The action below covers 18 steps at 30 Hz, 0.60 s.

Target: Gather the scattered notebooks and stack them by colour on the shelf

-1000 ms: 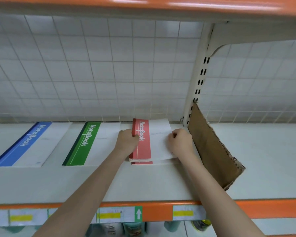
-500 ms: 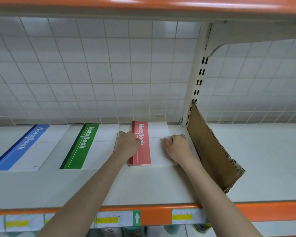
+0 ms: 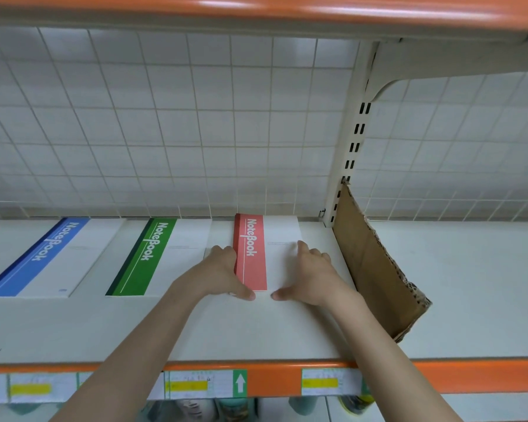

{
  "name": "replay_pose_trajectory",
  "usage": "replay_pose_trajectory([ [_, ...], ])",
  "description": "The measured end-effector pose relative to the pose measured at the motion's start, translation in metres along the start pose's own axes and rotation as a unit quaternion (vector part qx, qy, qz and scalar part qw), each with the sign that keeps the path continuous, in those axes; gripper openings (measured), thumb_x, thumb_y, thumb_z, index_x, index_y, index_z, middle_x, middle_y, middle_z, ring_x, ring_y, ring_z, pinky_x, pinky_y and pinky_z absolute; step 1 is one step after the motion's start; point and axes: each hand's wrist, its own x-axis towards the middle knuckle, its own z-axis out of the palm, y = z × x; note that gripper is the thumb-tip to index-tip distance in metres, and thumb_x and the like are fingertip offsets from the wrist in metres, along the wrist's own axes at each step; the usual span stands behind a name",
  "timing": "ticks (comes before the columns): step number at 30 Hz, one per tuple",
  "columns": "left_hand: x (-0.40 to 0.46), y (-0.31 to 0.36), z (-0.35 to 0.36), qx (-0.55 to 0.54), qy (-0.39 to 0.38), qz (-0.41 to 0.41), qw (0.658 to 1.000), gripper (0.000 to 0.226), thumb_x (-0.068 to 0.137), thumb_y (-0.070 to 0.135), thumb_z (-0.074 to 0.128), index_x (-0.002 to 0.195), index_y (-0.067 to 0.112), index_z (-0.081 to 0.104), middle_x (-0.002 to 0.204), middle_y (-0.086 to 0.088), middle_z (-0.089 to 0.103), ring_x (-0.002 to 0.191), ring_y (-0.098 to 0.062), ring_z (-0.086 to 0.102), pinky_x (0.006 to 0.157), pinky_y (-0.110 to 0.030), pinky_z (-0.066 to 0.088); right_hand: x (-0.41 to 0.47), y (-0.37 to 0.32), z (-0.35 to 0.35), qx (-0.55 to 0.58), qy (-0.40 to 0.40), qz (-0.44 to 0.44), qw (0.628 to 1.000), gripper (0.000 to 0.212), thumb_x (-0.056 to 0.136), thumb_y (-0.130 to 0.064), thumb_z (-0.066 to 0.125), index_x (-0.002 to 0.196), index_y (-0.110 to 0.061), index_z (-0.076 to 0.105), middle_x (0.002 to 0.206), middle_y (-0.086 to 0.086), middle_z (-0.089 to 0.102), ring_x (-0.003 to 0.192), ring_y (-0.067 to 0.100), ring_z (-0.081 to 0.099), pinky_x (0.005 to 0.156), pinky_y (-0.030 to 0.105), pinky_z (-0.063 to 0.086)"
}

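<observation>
Three notebook piles lie flat on the white shelf (image 3: 256, 330): a blue-striped one (image 3: 43, 257) at the left, a green-striped one (image 3: 153, 254) in the middle, and a red-striped stack (image 3: 250, 248) to the right. My left hand (image 3: 217, 275) presses against the red stack's left edge, thumb along its near edge. My right hand (image 3: 311, 275) rests on the white part of its cover at the right side, thumb at the near edge. Both hands bracket the stack with straight fingers.
A torn brown cardboard divider (image 3: 375, 269) leans upright just right of the red stack, against the slotted shelf post (image 3: 351, 141). A wire grid backs the shelf. The orange front rail (image 3: 269, 379) carries price labels. Another shelf overhangs above.
The red stack was pushed back toward the grid and squared up. My hands slid from its top corners to its sides, with the thumbs now at its near edge.
</observation>
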Motion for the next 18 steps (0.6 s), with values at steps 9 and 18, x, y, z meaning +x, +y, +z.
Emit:
replay_pose_trajectory([
  [9,-0.0053,0.0002,0.0055,-0.022,0.035,0.033,0.999,0.058,0.065,0.027,0.085,0.114,0.014,0.057,0.11,-0.008,0.059,0.1,-0.021,0.056,0.088,-0.037,0.052,-0.0035,-0.0024,0.001,0.021,0.019,-0.005,1.0,0.109,0.063,-0.046,0.082,0.142,-0.008,0.017,0.127,0.01,0.042,0.125,0.028,0.031,0.085,0.028,0.03],
  [18,-0.0053,-0.0036,0.008,-0.05,0.04,0.022,0.998,0.066,0.065,0.028,0.086,0.119,0.016,0.051,0.116,-0.007,0.055,0.108,-0.021,0.054,0.092,-0.038,0.05,-0.0067,-0.0038,-0.0018,0.017,0.002,0.003,1.0,0.11,0.066,-0.047,0.081,0.145,-0.007,0.015,0.136,0.01,0.035,0.131,0.029,0.025,0.099,0.031,0.03],
])
